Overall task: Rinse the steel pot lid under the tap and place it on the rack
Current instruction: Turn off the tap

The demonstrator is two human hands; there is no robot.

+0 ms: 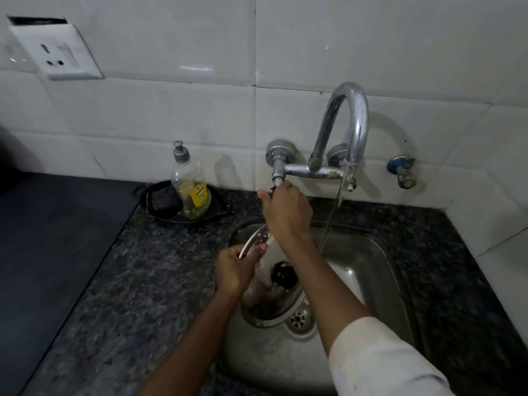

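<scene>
1. Steel pot lid held tilted inside the steel sink, black knob facing up and toward the camera, lower rim close to the drain strainer. Kept low in the basin, probably so that runoff and splash stay inside.
2. Left hand gripping the upper-left rim; fingers curled over the edge, pinching it against the thumb. Rim hold leaves both faces free for water and allows turning.
3. Right hand raised above the lid, reaching to the left valve handle of the wall-mounted tap; fingers closed around the handle, thumb sticking out to the left. Read as adjusting the flow; direction of turn cannot be told.
4. Thin stream of water falling from the spout, landing in the basin to the right of the lid and apparently missing it. Lid surface looks wet or soapy, but too dim to be sure.
5. Judgement: rinse stage, not yet finished; lid needs shifting right under the stream, or the flow increasing.
6. Soap bottle standing in a black dish with a dark scrub pad, on the speckled granite desk left of the sink, near the wall.
7. Second small blue-capped valve on the tiles at right; wall socket at upper left, well apart from the water.
8. Rack not in view; placement step not started.
</scene>
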